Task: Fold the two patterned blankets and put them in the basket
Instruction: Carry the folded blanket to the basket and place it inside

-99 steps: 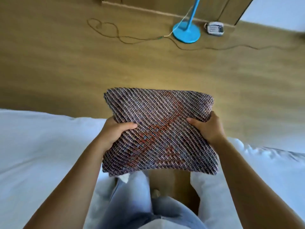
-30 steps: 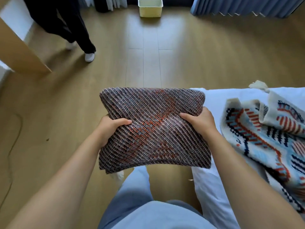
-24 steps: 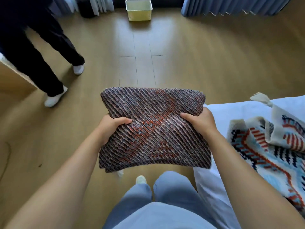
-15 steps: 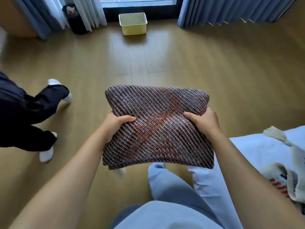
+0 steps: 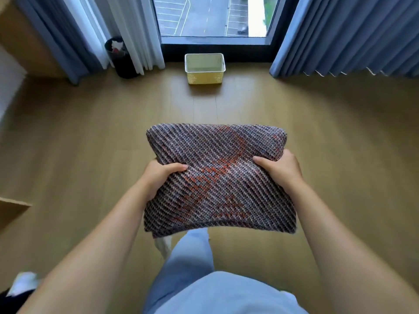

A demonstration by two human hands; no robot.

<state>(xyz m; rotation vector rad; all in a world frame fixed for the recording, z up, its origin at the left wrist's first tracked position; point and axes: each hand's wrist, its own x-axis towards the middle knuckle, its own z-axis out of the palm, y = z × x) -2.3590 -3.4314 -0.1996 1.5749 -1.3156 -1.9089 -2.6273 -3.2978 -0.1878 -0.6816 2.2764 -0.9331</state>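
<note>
floor of pale wood planks [image 5: 79, 137] fills most of my head-camera view and runs up to a tall window [image 5: 210, 17] at the top. blue curtains [image 5: 351, 35] hang to the right of the glass. a blue and white pair [image 5: 79, 35] hangs to the left.

in the middle of the view i see the folded blanket [image 5: 217, 177], held in the air above the floor. it is a thick, roughly square bundle of dark grey-purple diagonal weave with an orange-red pattern across it. two bare forearms reach up to it from the bottom corners.

the left hand [image 5: 158, 177] grips the blanket's left edge, with the thumb lying on top and the fingers hidden underneath. the right hand [image 5: 281, 171] grips the right edge the same way, thumb on top and fingers out of sight below.

below the blanket a leg in light blue trousers [image 5: 188, 264] shows, stepping forward.

the basket [image 5: 205, 77] is pale yellow with perforated walls. it stands on the floor straight ahead, just under the window and well apart from the blanket.

a black bin [image 5: 122, 62] stands left of the basket, partly behind the white curtain. a blurred white shoe [image 5: 22, 283] sits in the bottom left corner.
</note>
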